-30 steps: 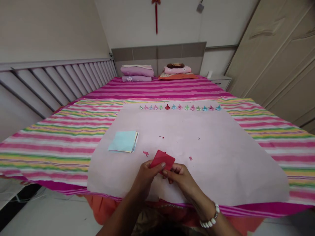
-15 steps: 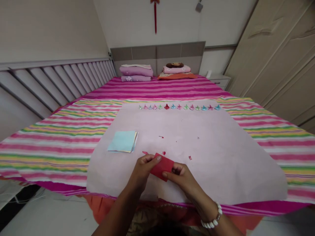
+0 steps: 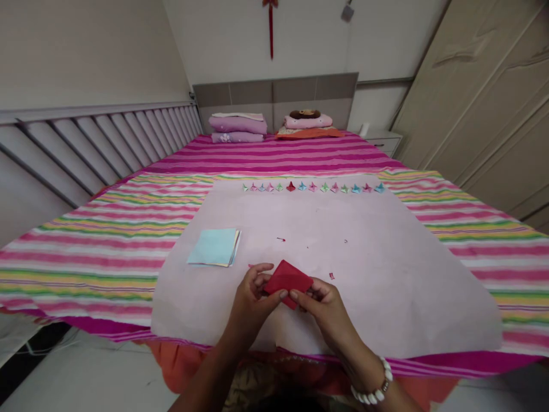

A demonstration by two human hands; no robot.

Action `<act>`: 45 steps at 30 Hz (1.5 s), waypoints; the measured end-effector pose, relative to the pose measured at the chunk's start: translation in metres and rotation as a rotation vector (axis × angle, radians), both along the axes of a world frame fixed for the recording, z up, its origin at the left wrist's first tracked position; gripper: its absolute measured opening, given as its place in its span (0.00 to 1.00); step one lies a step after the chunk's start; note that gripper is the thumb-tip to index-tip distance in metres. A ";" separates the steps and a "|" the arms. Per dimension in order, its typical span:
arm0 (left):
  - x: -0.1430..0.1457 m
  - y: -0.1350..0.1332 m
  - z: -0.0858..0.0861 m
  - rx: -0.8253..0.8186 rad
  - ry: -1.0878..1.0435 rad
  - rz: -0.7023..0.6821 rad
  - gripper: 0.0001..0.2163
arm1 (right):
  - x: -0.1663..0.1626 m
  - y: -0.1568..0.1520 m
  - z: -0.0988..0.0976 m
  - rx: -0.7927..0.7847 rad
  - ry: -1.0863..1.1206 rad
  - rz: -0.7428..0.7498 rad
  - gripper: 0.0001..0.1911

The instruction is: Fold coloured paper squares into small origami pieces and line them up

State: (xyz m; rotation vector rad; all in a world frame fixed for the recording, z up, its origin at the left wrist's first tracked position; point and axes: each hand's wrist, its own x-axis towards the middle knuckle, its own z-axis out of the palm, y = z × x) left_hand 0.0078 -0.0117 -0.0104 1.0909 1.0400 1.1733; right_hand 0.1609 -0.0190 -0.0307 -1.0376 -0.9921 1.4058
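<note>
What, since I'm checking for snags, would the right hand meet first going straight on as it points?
The red paper the right hand holds; beyond that, perhaps the left hand, though depth is unclear.

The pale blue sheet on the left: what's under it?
Edges of other sheets, one yellowish, peek out along its right side. The pale blue sheet covers the rest, so their number can't be told.

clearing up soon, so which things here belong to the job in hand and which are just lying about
Likely the job:
red paper, held in the fingers
paper stack
row of folded paper shapes
pale sheet underneath

Probably just lying about:
small red scraps
folded purple bedding
</note>
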 end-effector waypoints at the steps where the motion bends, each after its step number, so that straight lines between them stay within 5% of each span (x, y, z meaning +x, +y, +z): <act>1: 0.000 0.000 0.000 0.038 0.005 0.014 0.21 | 0.000 0.000 0.000 0.011 -0.003 -0.001 0.12; 13: -0.003 -0.002 0.002 0.218 0.003 -0.028 0.08 | 0.002 0.000 -0.003 0.020 -0.021 0.002 0.11; 25: -0.008 -0.006 0.007 0.377 0.225 -0.059 0.02 | 0.002 0.000 -0.002 0.032 0.000 0.014 0.10; 38: -0.001 -0.003 0.003 0.366 0.145 -0.004 0.12 | 0.000 0.001 0.000 0.015 0.002 0.005 0.12; 45: -0.005 -0.002 0.002 0.428 0.252 -0.006 0.07 | 0.000 0.001 0.000 0.042 0.016 0.021 0.10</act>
